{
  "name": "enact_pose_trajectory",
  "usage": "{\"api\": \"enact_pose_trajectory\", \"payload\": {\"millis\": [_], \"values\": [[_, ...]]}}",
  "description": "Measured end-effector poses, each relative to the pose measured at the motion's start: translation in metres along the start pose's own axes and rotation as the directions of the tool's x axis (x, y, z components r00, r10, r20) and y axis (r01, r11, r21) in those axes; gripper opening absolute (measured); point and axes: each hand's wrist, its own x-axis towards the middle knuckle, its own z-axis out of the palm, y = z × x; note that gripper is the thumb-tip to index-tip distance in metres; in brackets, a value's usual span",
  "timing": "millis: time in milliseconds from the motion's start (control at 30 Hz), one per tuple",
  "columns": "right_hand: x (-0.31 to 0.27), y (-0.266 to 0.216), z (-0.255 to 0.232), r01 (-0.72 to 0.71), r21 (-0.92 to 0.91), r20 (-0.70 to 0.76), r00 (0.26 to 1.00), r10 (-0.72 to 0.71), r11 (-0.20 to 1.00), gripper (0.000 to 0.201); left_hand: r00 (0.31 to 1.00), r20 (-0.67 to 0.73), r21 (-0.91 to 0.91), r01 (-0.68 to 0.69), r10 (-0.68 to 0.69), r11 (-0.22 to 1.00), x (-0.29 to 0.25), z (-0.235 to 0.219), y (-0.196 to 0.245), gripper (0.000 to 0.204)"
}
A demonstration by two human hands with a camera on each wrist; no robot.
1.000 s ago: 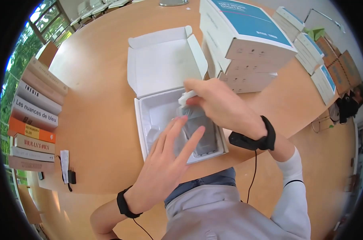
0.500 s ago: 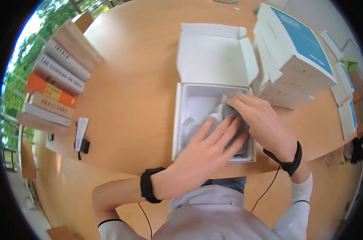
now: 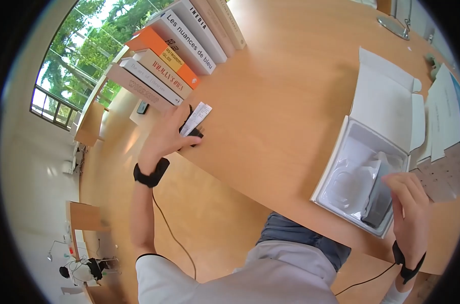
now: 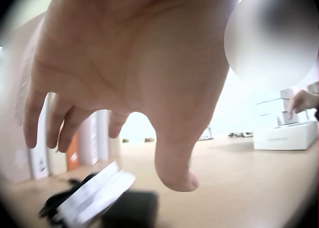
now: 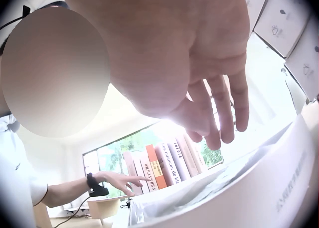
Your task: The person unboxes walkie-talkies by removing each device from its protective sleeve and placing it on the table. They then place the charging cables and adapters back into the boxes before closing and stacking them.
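My left hand hovers with spread fingers over a black adapter and its cable, which has a white paper label on it. In the left wrist view the fingers hang above these things without gripping them. An open white box holds a clear plastic tray and a grey item in a bag. My right hand is over the right side of that box, its fingers loosely bent; in the right wrist view they hold nothing.
A row of books stands at the table's left edge, just beyond the adapter. White boxes are stacked to the right of the open box. A metal stand base is at the far side. Cables trail from both wrists.
My left hand has left the open box and moved left to the adapter and label. My right hand has drawn back from the bagged item, which lies in the box. The head view has turned left.
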Motion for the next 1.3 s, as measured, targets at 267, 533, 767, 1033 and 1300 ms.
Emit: {"api": "enact_pose_trajectory", "payload": {"millis": [267,533,767,1033,1300], "values": [[-0.008,-0.002,0.004,0.008,0.065,0.032,0.999,-0.01,0.998,0.034,0.993,0.019,-0.094,-0.112,0.114,0.989,0.015,0.05,-0.028,0.072],[-0.018,-0.004,-0.005,0.033,0.01,-0.021,0.999,-0.033,0.999,0.039,0.963,-0.188,-0.338,-0.248,0.193,0.908,0.033,0.042,0.069,0.064],[-0.012,-0.012,-0.013,-0.055,0.193,-0.084,0.994,0.072,0.98,0.039,0.881,-0.102,-0.727,-0.382,0.461,0.57,0.002,0.013,0.261,0.062],[-0.007,0.015,0.018,0.011,0.212,-0.036,0.999,-0.003,0.977,0.043,0.833,-0.032,-0.585,-0.464,0.553,0.665,0.002,0.061,0.298,0.079],[0.001,0.014,0.028,0.124,-0.027,0.035,0.992,-0.123,0.992,0.044,0.808,-0.051,-0.425,-0.549,0.587,0.72,-0.019,0.043,0.29,0.081]]}}
